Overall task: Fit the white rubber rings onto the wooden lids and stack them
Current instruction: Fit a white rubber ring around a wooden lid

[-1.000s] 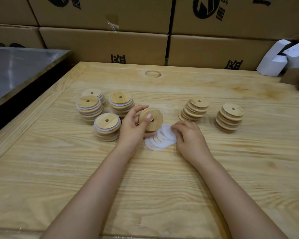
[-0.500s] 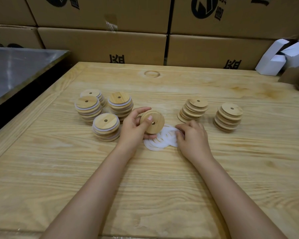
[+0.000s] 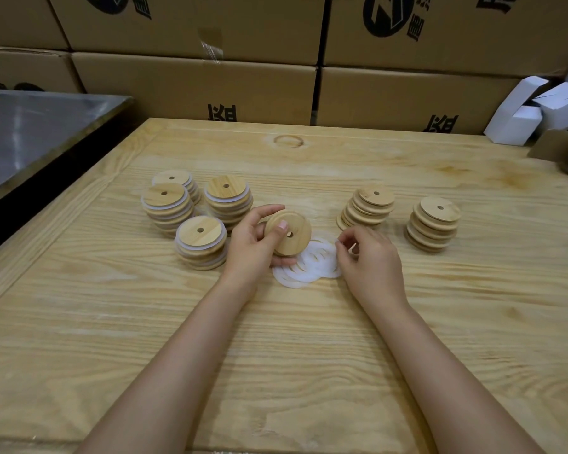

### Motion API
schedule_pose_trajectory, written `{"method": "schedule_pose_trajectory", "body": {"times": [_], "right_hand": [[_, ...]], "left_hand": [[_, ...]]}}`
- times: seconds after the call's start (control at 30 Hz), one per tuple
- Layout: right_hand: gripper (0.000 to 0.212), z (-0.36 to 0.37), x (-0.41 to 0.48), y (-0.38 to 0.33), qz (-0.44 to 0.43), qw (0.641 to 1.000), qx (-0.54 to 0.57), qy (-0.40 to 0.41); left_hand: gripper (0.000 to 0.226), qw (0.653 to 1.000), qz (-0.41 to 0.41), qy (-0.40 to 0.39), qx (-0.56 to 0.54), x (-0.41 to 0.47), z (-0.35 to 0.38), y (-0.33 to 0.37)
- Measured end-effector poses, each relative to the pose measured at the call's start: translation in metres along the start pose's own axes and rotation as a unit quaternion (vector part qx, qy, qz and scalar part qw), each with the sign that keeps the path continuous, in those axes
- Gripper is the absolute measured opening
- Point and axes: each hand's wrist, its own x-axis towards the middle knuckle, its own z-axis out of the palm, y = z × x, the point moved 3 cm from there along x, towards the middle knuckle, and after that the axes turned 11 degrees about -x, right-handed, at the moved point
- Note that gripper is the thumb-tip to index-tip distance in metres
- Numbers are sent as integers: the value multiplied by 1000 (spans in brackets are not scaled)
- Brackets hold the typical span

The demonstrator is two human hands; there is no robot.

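My left hand (image 3: pixel 254 247) grips a round wooden lid (image 3: pixel 290 235) with a centre hole, tilted on edge just above the table. A loose pile of white rubber rings (image 3: pixel 308 268) lies right of it. My right hand (image 3: pixel 372 262) hovers at the pile's right edge, thumb and forefinger pinching the edge of a white ring (image 3: pixel 337 247). Several stacks of lids with white rings stand at the left (image 3: pixel 200 242) (image 3: pixel 166 204) (image 3: pixel 228 198). Two stacks of bare lids stand at the right (image 3: pixel 369 206) (image 3: pixel 434 224).
The wooden table (image 3: pixel 276 355) stretches wide towards me. A grey metal surface (image 3: pixel 30 132) adjoins it on the left across a dark gap. Stacked cardboard boxes (image 3: pixel 194 86) wall off the back. Small white boxes (image 3: pixel 534 109) lie at the back right.
My right hand has lifted off the ring pile and drawn slightly right, its fingertips now pinched together. My left hand has kept the lid in nearly the same place.
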Motion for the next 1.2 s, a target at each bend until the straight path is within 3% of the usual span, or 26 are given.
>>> {"method": "schedule_pose_trajectory", "body": {"times": [0.3, 0.5, 0.67, 0.83, 0.97, 1.1, 1.2], "right_hand": [[13, -5, 0, -6, -25, 998, 47, 39], [23, -1, 0, -6, -16, 998, 52, -19], [18, 2, 0, -5, -15, 998, 36, -51], [39, 2, 0, 0, 30, 993, 82, -76], [39, -5, 2, -5, 24, 992, 121, -39], [29, -14, -2, -18, -45, 993, 99, 39], [20, -18, -5, -25, -66, 987, 133, 52]], "left_hand": [[21, 1000, 18, 18, 0, 0, -1, 1], [23, 998, 60, 33, -3, 0, -2, 5], [22, 997, 74, 20, 1, -1, -1, 6], [20, 997, 76, 11, 15, -1, 0, 4], [21, 997, 72, 8, 25, -2, 1, 3], [19, 997, 71, 5, 23, -3, 2, 5], [19, 997, 68, -8, 24, -5, 4, 8]]}}
